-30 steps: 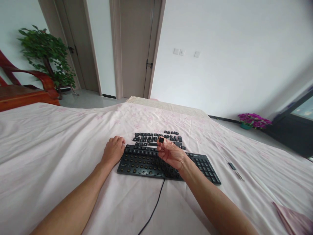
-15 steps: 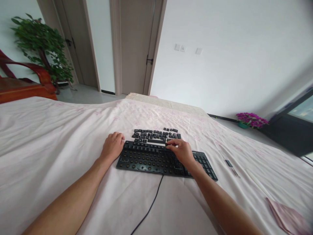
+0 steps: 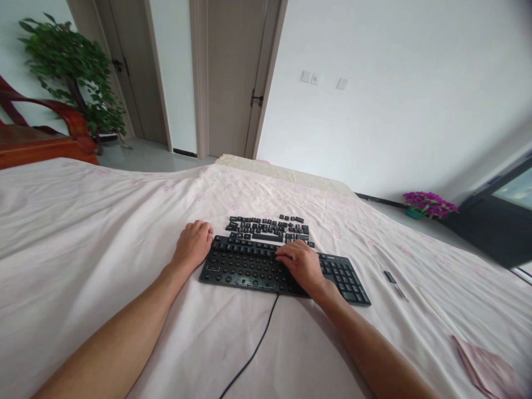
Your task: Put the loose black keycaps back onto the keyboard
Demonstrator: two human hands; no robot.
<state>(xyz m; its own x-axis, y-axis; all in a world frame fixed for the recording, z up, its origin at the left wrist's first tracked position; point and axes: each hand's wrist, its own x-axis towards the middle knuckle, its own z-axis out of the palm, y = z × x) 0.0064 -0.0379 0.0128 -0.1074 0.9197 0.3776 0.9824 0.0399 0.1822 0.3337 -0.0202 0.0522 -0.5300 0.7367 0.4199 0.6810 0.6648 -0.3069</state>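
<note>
A black keyboard [image 3: 266,274] lies on the pale sheet, many of its keycaps off and the round switch seats showing in its main block. At its upper left corner rests my left hand [image 3: 195,243], fingers curled against the edge, their tips partly hidden. My right hand [image 3: 301,263] is over the middle, thumb and fingertips pinched at the end of the fitted upper key row; the keycap between them is mostly hidden. Loose black keycaps [image 3: 268,227] are laid out in rows just beyond the keyboard, with a long space bar [image 3: 267,238] among them.
Right of the keyboard lies a keycap puller with wire loops [image 3: 389,277]. A pink cloth [image 3: 488,366] is at the lower right. The keyboard's cable [image 3: 253,354] runs toward me. Behind stand a wooden chair [image 3: 54,141], a plant [image 3: 70,61] and a door [image 3: 233,77].
My right hand has come down and slightly left, from the keyboard's top edge near the loose keycaps to the upper key row. My left hand stays at the corner. The view has shifted slightly.
</note>
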